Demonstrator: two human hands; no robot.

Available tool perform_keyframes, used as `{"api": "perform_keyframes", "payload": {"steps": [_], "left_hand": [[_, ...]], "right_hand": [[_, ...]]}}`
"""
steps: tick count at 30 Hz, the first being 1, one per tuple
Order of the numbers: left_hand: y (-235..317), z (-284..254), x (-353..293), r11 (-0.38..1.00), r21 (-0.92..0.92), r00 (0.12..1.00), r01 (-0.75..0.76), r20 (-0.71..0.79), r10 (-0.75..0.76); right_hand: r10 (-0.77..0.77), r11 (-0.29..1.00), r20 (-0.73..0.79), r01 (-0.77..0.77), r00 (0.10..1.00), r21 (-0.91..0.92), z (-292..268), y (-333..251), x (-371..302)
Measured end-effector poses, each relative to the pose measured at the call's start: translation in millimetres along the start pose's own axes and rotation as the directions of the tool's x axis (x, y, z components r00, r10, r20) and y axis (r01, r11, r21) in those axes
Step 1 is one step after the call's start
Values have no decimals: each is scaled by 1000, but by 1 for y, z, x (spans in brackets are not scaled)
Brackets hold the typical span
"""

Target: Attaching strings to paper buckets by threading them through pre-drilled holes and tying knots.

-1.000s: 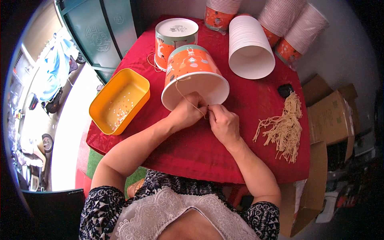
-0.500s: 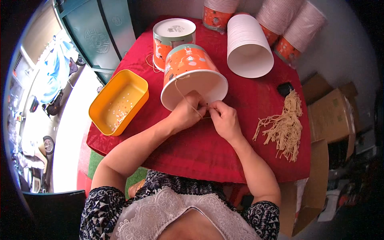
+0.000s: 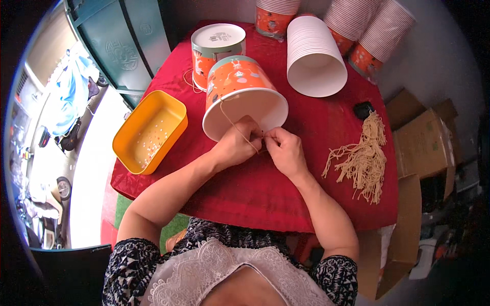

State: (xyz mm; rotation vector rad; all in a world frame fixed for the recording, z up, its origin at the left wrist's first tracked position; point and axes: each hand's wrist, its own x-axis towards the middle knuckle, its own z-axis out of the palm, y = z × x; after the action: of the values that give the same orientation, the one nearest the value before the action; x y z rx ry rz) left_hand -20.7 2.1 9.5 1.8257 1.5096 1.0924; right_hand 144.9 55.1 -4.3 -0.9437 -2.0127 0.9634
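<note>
An orange paper bucket [image 3: 240,92] lies tipped on its side on the red table [image 3: 255,188], white rim toward me. A tan string [image 3: 232,122] runs from its side down to my hands. My left hand [image 3: 237,145] rests against the rim and pinches the string. Close beside it, my right hand [image 3: 286,150] pinches the string's other end at the rim. Both hands meet at the bucket's lower edge.
A yellow tray [image 3: 150,132] of small beads sits at the left. A bundle of tan strings [image 3: 362,160] lies at the right. A lidded bucket [image 3: 217,48], a white stack of buckets [image 3: 314,56] and orange stacks [image 3: 377,35] stand behind. Cardboard boxes [image 3: 423,143] sit right.
The bucket and both hands have shifted slightly; the hands stay joined at the rim, still working the string.
</note>
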Motion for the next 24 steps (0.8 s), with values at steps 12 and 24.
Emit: {"api": "perform_keyframes", "payload": {"steps": [12,24], "left_hand": [[-2,5,2,991,91,989,95,-122,-84],[1,11,4,997,60,962,45,-273,-27]], "right_hand": [[-140,966,-42,127,989,-226,-3,-7,-5],[-97,942,37,104,995,-319,-11,-9,-6]]}}
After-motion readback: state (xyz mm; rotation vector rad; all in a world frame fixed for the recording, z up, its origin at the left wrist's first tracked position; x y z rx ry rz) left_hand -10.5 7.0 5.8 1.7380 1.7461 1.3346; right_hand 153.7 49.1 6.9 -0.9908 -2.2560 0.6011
